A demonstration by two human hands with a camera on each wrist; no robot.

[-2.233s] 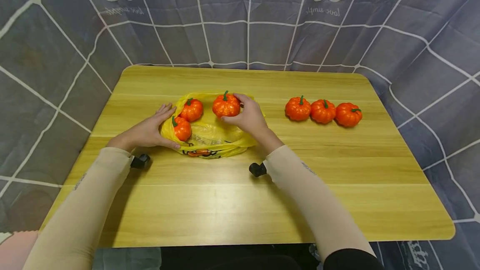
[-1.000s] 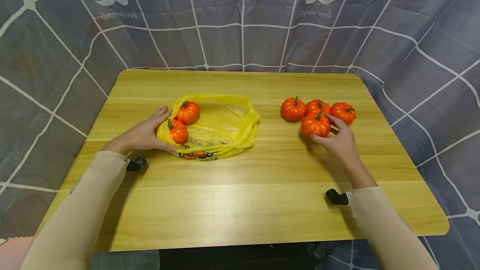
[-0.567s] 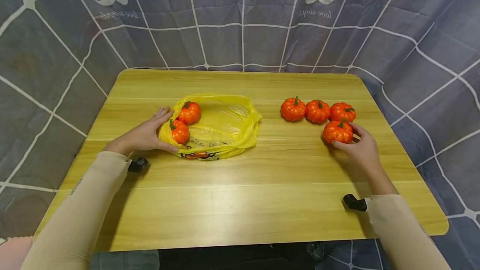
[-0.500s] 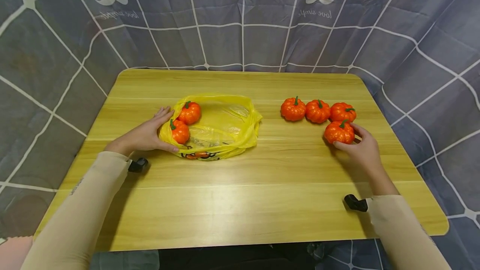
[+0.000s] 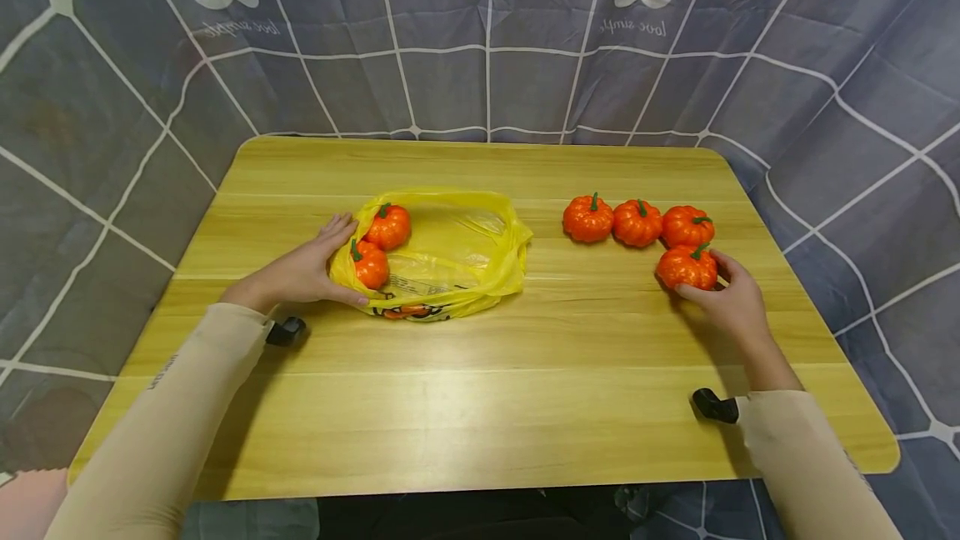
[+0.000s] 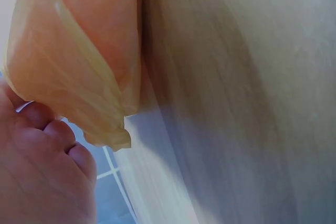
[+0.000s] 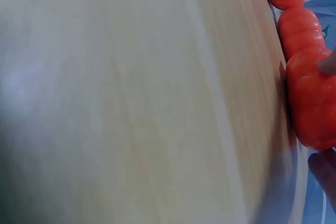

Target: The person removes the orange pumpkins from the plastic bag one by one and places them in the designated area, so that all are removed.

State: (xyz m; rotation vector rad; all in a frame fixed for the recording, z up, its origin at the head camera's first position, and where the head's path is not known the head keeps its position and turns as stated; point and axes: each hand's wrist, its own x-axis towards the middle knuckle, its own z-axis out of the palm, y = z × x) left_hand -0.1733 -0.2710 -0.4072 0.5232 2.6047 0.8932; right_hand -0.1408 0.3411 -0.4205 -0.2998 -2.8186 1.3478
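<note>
In the head view a yellow plastic bag (image 5: 450,248) lies mouth up at the left of the table, two small orange pumpkins (image 5: 389,227) with green stems inside its left end. My left hand (image 5: 303,272) rests against that end, fingers spread along the outside and thumb at the front rim; the left wrist view shows the thin film (image 6: 63,77) beside its fingers. My right hand (image 5: 731,298) holds another pumpkin (image 5: 686,267) between thumb and fingers, low over the wood in front of the row's rightmost pumpkin (image 5: 686,225). The right wrist view shows the held pumpkin (image 7: 310,98) side-on.
Beside the rightmost pumpkin, a middle one (image 5: 637,223) and a left one (image 5: 588,219) continue the row, stems up. A grey curtain with white grid lines (image 5: 450,90) hangs behind and beside the wooden table (image 5: 487,407). Black wrist devices (image 5: 715,406) stick out at both sleeves.
My right hand has carried a pumpkin from the bag rightward to the front of the row, moving slightly further right lately. The left hand and bag have just shifted slightly right together.
</note>
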